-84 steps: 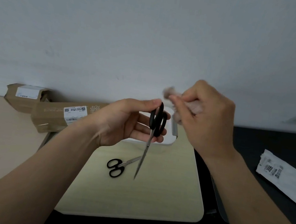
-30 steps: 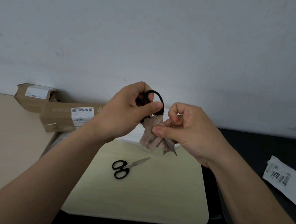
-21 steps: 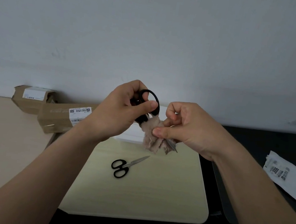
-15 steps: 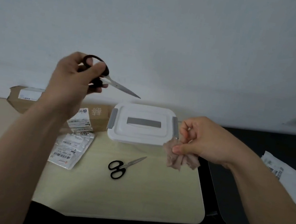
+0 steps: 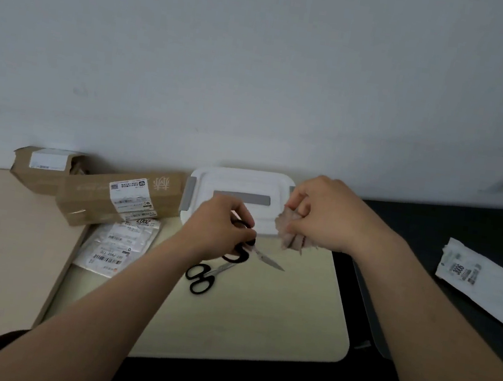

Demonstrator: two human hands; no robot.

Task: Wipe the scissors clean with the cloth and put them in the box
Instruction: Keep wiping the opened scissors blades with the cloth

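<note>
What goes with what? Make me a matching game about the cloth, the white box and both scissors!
Things:
1 cloth
2 white box
3 scissors nearer the box
4 scissors farther from the box

States:
a lying loose on the pale board
b lid shut
c held by the left hand
d bunched in the right hand

Pairs: 1-d, 2-b, 3-c, 4-a

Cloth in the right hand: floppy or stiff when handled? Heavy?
Probably floppy: the cloth droops in crumpled folds below the right hand that pinches it. Likely light and compressible, since it bunches inside one fist. Unlikely to roll; it looks soft, not glossy.
</note>
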